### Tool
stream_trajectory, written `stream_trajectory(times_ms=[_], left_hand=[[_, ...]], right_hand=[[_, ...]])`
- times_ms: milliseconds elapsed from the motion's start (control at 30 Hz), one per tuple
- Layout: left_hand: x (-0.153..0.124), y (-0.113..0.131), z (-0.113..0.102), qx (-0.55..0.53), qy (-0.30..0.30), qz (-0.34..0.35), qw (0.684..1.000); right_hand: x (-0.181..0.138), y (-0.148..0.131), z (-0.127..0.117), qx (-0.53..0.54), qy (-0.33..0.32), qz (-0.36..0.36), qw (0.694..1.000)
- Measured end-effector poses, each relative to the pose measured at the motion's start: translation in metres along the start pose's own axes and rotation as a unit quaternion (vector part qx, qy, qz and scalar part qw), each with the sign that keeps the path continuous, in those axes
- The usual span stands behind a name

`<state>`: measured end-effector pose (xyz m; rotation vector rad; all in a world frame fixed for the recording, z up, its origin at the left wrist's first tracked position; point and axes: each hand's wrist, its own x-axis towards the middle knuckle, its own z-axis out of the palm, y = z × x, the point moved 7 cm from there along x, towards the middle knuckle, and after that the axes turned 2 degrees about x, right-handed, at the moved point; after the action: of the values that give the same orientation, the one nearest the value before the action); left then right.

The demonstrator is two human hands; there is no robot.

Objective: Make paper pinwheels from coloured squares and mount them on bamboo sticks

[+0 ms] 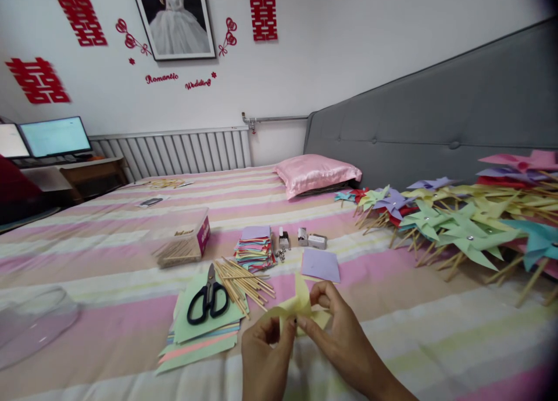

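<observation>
Both of my hands pinch a yellow paper pinwheel (300,296) above the striped bed, near the bottom middle. My left hand (269,343) grips its left side, with thumb and finger meeting at the centre. From the right, my right hand (335,331) holds the paper, its thumb also at the centre. A small dark spot shows between the thumbs; I cannot tell what it is. Just beyond lies a square of purple paper (320,265). Wooden sticks (244,280) and black-handled scissors (209,299) rest to the left on stacked coloured paper (204,337).
Finished pinwheels (462,226) pile up at the right by the grey headboard (414,110). A stack of paper squares (256,249), small boxes (311,238), metal pins (281,254) and a clear tub of sticks (185,241) stand farther back. A pink pillow (318,173) lies beyond.
</observation>
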<state>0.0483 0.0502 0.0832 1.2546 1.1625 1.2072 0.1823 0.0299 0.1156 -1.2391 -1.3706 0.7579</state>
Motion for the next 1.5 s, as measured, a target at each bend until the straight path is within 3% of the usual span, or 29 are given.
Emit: stream_trajectory(times_ms=[100,267,600,1233,1500], left_hand=[[0.000,0.001,0.001,0.005,-0.010,0.001,1.000],[0.000,0.001,0.001,0.020,-0.013,0.000,1.000],[-0.002,0.003,0.000,0.008,0.029,0.008,1.000],[-0.005,0.008,-0.006,0.089,0.080,0.004,0.993],[0.000,-0.007,-0.007,0.119,0.061,0.013,0.991]], right_hand=[[0.000,0.001,0.003,0.032,-0.014,0.013,0.999],[-0.001,-0.008,0.007,-0.001,-0.054,-0.001,0.999],[0.000,-0.008,0.008,0.055,-0.087,0.025,0.994],[0.001,-0.004,0.008,0.082,-0.075,0.047,0.993],[-0.001,0.001,0.008,0.108,-0.075,0.062,0.989]])
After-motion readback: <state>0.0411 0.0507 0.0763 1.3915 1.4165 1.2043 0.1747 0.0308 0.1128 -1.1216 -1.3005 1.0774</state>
